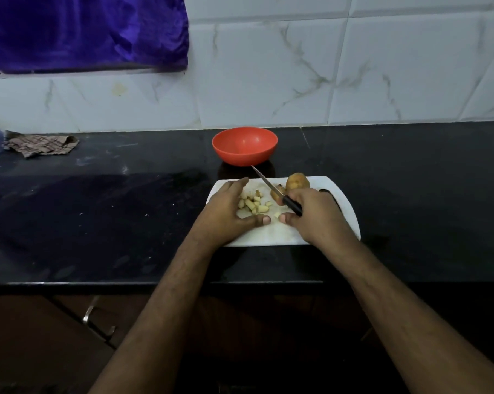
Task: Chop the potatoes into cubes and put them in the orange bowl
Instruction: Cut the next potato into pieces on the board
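Left hand (225,211) flat on the board (342,214), fingers straight and together, curved round the left of the cubes (252,204), likely to herd them for scooping. Right hand (311,214) curled round the knife (277,191), blade angled far-left, walling the pile's right. Whole potato (297,182) and a cut piece far right; bowl (244,145) just beyond, seemingly empty.

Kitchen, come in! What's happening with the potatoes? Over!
Left hand open, cupping cubes on board. Right hand grips knife. Whole potato uncut. Bowl empty, path clear.
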